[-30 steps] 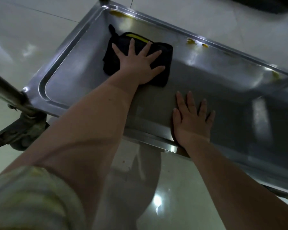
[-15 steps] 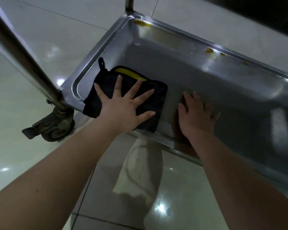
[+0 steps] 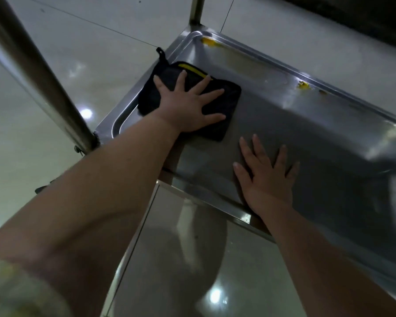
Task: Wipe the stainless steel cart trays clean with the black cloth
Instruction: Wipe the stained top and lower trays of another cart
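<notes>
The left hand [image 3: 188, 110] presses flat, fingers spread, on the black cloth [image 3: 224, 106] at the tray [image 3: 318, 133]'s left end, the right hand [image 3: 266, 177] flat on bare steel, with yellow residue [image 3: 303, 85] beyond along the far rim, nearer the left hand.

Your one head-worn camera is looking forward and steeply down from above your arms, its wide lens bending straight edges. It is hovering close over the cart tray [image 3: 306, 124], which is running diagonally from top centre to the right edge. Your left hand [image 3: 188, 106] and right hand [image 3: 265, 179] are reaching away from the lens, and tiled floor [image 3: 114, 30] is filling the left and bottom.
</notes>
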